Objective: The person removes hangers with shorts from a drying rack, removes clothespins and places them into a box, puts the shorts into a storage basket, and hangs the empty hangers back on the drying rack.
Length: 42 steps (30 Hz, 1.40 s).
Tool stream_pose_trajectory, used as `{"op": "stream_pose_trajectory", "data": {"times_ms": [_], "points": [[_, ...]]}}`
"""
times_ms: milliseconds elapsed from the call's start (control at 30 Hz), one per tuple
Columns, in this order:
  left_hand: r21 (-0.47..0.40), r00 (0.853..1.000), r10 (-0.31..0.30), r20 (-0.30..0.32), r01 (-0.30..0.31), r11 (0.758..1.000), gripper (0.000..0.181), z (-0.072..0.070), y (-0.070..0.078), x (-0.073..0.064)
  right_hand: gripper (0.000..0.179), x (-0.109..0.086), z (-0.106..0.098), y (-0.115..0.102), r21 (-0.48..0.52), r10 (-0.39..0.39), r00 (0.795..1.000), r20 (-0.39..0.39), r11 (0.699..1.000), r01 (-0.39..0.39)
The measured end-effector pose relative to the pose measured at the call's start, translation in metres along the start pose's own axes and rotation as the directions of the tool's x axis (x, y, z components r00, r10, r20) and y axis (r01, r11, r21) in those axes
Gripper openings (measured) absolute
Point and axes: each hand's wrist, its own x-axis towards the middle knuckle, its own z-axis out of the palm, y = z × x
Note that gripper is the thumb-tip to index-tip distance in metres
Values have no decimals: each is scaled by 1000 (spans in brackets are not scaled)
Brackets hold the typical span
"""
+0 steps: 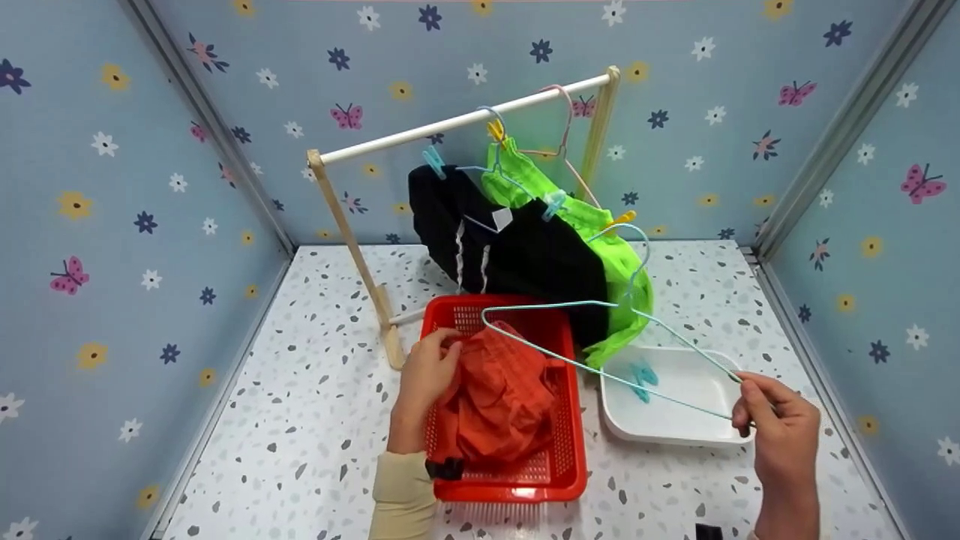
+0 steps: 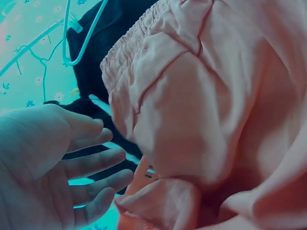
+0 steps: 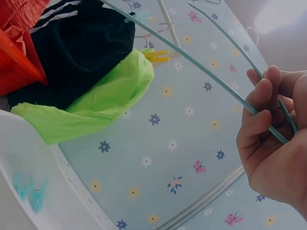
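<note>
My right hand [image 1: 784, 424] grips one end of a light teal wire clothes hanger [image 3: 211, 73]. The hanger slants across the basket and the white tray, its hook toward the rack. At the left rim of a red plastic basket [image 1: 577, 450], my left hand [image 1: 427, 375] is beside a crumpled orange-red garment [image 1: 502, 397]. In the left wrist view its fingers [image 2: 98, 163] are spread and loosely extended, close to the garment's gathered elastic waistband [image 2: 129, 52].
A rack with a white rail [image 1: 405, 137] stands behind the basket. Black clothing [image 1: 525, 251] hangs from a blue hanger by teal clips, bright green clothing [image 1: 634, 277] from a pink hanger by yellow clips. At right, a white tray [image 1: 675, 431] holds teal clips [image 1: 643, 379].
</note>
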Motion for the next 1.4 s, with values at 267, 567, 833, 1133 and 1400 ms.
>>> {"op": "stream_pose_trajectory", "data": {"times_ms": [267, 567, 833, 1133, 1400], "points": [[-14, 941, 44, -337, -52, 999, 18, -39, 1, 3, 27, -1, 12, -2, 236, -52, 950, 309, 971, -23], [-120, 747, 91, -658, -223, 967, 18, -109, 10, 37, 40, 3, 27, -7, 327, -84, 821, 565, 936, -129], [-218, 858, 38, -513, -173, 960, 35, -144, 4, 65, 47, 7, 46, -10, 359, -159, 651, 743, 915, -186], [-278, 922, 57, -382, -174, 945, 48, -145, -3, 97, 49, 9, 74, -14, 375, -198, 520, 831, 890, -259], [-341, 909, 88, -408, -241, 909, 37, -140, 4, 101, 50, 12, 107, -13, 383, -230, 464, 856, 884, -268]]}}
